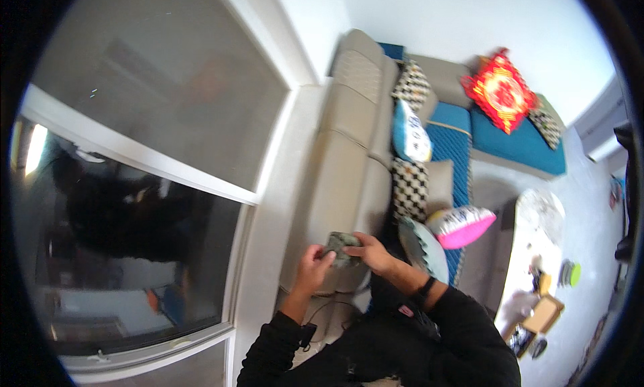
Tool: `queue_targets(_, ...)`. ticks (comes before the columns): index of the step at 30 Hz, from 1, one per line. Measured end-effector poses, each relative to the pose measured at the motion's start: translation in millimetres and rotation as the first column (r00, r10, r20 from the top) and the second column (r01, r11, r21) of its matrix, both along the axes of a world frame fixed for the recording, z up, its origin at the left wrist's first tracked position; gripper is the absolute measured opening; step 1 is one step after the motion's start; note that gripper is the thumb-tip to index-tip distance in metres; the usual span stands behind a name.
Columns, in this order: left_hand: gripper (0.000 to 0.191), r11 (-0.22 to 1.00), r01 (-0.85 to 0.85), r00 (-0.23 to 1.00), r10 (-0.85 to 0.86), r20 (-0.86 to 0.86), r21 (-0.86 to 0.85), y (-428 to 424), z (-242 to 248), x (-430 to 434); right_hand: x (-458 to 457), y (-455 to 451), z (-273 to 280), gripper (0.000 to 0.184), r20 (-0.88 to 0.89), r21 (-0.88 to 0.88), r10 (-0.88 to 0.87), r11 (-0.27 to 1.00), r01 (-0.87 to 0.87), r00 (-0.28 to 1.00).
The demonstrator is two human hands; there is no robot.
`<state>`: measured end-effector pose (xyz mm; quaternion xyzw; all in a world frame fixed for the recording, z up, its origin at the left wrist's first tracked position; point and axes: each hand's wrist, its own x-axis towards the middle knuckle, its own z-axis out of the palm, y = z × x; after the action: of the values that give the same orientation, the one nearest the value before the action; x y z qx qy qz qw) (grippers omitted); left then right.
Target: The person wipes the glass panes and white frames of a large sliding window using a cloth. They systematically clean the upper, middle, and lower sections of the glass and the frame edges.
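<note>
My left hand (313, 270) and my right hand (371, 252) hold a small folded cloth (342, 248), mottled green and grey, between them. The left thumb and fingers pinch its near left edge, while the right fingers grip its right side. Both hands are over the beige sofa back (332, 201). To their right a grey-green cushion (425, 248) with a scalloped trim leans beside a white and pink cushion (465, 227). The underside of the cloth is hidden.
A large window (239, 266) with white frames stands at the left. Checkered cushions (410, 188) and a red ornament (503, 91) rest on the L-shaped sofa. On the right is a coffee table (536, 221) with an open cardboard box (548, 314).
</note>
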<state>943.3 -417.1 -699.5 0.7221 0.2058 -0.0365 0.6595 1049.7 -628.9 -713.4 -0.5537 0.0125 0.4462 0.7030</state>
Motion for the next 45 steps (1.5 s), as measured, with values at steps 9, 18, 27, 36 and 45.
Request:
queue_targets(9,0.055,0.423,-0.776,0.631,0.510,0.584,0.468,193,143,162,176,28,45,0.054,-0.193,0.467,-0.142,0.857,0.218,0.971)
queue_targets(18,0.090,-0.234,-0.696,0.478,0.554,0.681,0.679,295,285,204,252,58,44,0.037,-0.207,0.233,0.207,0.960,-0.157,0.956)
queue_targets(27,0.069,-0.111,-0.670,0.515,0.643,0.567,0.734,288,289,188,236,101,34,0.048,-0.009,0.080,0.343,0.937,-0.341,0.939)
queue_targets(36,0.064,-0.059,-0.748,0.463,0.667,0.584,0.661,291,286,88,165,124,61,0.034,0.219,0.083,0.192,0.973,-0.214,0.957)
queue_targets(45,0.080,-0.426,-0.703,0.280,0.570,0.772,0.569,319,265,-114,160,103,71,0.034,0.179,0.196,-0.102,0.978,0.067,0.978)
